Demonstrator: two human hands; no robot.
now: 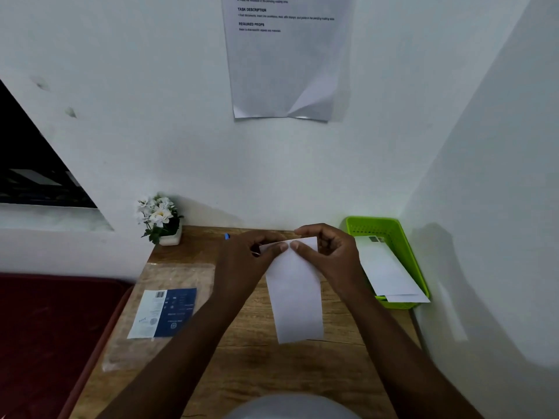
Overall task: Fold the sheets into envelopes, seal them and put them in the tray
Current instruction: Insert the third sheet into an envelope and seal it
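At a wooden desk (242,373) against a white wall, a notice (287,62) hangs above a clear packet (160,309) and a green tray (390,228) holding envelopes (384,267). Above the desk's middle, the left hand (257,252) and right hand (329,252) pinch an envelope's (296,297) top edge, thumbs touching. Flowers (158,214) stand behind.

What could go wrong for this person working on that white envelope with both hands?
Both hands, left and right, pinch only the far end of the envelope, so its long free end could swing and the fold may go crooked. The green tray already holds envelopes that stick out over its near rim, so another one might slide off. The plastic packet lies beside the left forearm and could be brushed.
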